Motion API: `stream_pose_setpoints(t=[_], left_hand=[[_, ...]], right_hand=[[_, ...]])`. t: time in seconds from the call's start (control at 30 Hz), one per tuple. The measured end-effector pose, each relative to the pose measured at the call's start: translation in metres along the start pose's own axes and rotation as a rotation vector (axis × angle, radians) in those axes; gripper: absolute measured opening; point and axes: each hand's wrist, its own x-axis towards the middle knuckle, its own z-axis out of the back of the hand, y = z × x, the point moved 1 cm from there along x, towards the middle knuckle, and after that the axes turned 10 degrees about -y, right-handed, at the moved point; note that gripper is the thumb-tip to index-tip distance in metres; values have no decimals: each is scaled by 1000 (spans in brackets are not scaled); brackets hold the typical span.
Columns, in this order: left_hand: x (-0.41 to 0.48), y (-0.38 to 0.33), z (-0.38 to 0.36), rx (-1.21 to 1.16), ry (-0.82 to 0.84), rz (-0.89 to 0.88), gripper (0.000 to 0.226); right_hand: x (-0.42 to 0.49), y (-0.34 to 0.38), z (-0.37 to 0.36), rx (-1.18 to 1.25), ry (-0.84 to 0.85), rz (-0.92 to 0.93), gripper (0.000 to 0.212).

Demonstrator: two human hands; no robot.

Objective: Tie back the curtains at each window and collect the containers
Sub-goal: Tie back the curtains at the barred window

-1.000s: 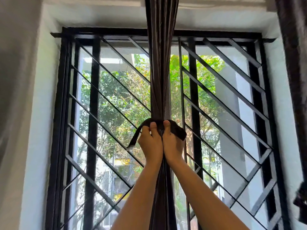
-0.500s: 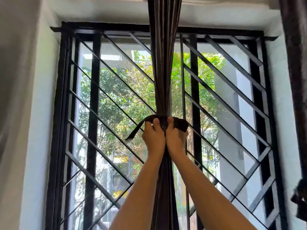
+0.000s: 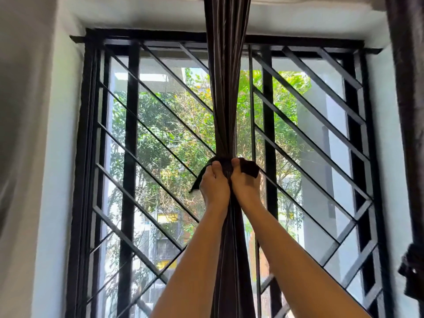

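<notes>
A dark brown curtain hangs gathered into a narrow bundle down the middle of the window. A dark fabric tie-back wraps round the bundle at mid height, its loose ends sticking out to both sides. My left hand and my right hand are raised side by side against the bundle, each gripping the tie-back, thumbs pressed on its front. The fingers behind the curtain are hidden. No containers are in view.
Behind the curtain is a window with a black metal grille of diagonal bars, set in a white wall recess. A second dark curtain hangs at the far right edge, tied lower down.
Both hands have stayed pressed together on the tie-back. The left loose end has drawn shorter, and the view has shifted slightly so the hands sit a little higher in frame.
</notes>
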Motion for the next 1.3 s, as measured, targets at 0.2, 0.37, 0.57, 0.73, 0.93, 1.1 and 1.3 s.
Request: stream_pose_setpoints(t=[0.2, 0.37, 0.57, 0.73, 0.93, 1.1, 1.3], left_hand=[[0, -8, 0, -45, -53, 140, 36], [4, -15, 3, -45, -46, 326, 33], [2, -16, 6, -59, -22, 292, 40], [-5, -21, 10, -7, -107, 127, 44], [-6, -23, 11, -6, -134, 128, 51], [1, -22, 10, -65, 4, 368, 44], [6, -26, 9, -275, 329, 585, 31]], right_hand=[[-8, -3, 1, 8, -23, -77, 38], [-3, 6, -1, -106, -143, -187, 42], [0, 7, -1, -295, -132, -122, 51], [2, 8, 0, -303, -27, -124, 58], [4, 10, 14, -211, 99, -86, 49], [15, 19, 30, -176, 342, -82, 50], [22, 17, 34, -178, 391, -39, 52]])
